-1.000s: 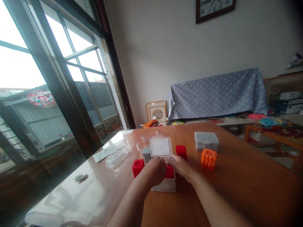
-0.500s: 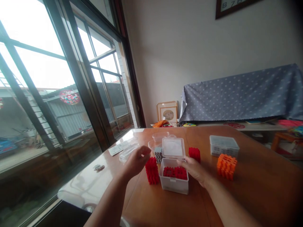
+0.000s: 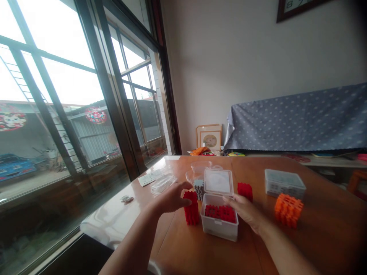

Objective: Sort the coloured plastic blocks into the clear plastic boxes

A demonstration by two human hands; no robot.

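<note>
Nearest, an open, translucent white plastic box (image 3: pixel 219 230) holds notched red plastic pieces (image 3: pixel 220 214), its lid (image 3: pixel 218 182) tipped back. Since a second ago, the left hand (image 3: pixel 171 198) has left the box for the upright, notched red plastic stack (image 3: pixel 191 214) just left of it, so the work has shifted there. Its thumb and fingers curve apart about the stack's top; whether they press cannot be told. The right hand (image 3: pixel 247 211) pinches the box's far right rim, forearm reaching in from the near right.

Bright windows (image 3: pixel 74 80), grey wall (image 3: pixel 215 68), likely clock (image 3: pixel 296 7)
</note>
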